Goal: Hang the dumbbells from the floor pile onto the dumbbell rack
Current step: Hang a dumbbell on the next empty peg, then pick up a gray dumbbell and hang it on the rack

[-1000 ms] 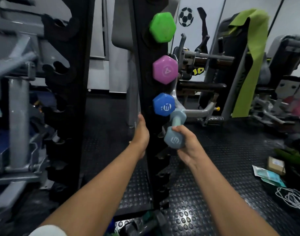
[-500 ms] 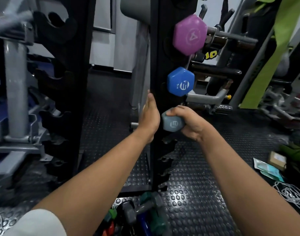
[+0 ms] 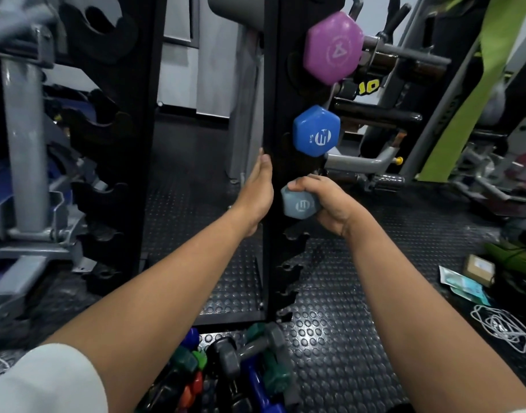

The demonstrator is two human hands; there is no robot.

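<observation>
Grey-blue hexagonal dumbbell [image 3: 299,204] sits against the tall black notched dumbbell rack [image 3: 281,93], just below a blue hexagonal dumbbell [image 3: 315,131] and a purple hexagonal dumbbell [image 3: 333,47] hung above. Right hand [image 3: 330,202] grips its end, fingers curled round. Left hand [image 3: 257,193] rests flat on the rack upright, fingers straight. Floor pile of mixed coloured dumbbells [image 3: 240,365] lies at the rack's foot on black studded rubber matting [image 3: 345,338].
</observation>
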